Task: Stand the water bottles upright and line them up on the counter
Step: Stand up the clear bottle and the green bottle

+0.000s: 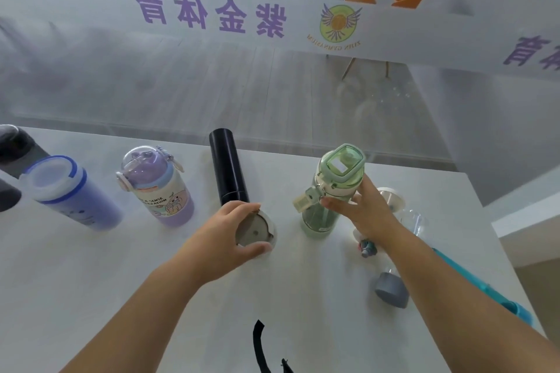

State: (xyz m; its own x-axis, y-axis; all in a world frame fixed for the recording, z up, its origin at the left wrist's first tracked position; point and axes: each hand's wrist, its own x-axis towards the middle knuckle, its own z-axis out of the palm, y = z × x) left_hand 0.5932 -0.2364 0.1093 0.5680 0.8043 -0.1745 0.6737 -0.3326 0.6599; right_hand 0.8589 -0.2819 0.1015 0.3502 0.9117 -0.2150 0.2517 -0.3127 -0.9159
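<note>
Left hand curls round the white bottle, middle of the counter; right hand grips the green bottle beside it; plant both bases flat, level with the black flask.

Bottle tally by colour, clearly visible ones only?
blue bottle: 1
purple bottle: 1
black bottle: 1
white bottle, under the left hand: 1
green bottle, in the right hand: 1
teal bottle: 1
Total: 6. Half-hidden items not counted.

bottles stand on counter
</note>
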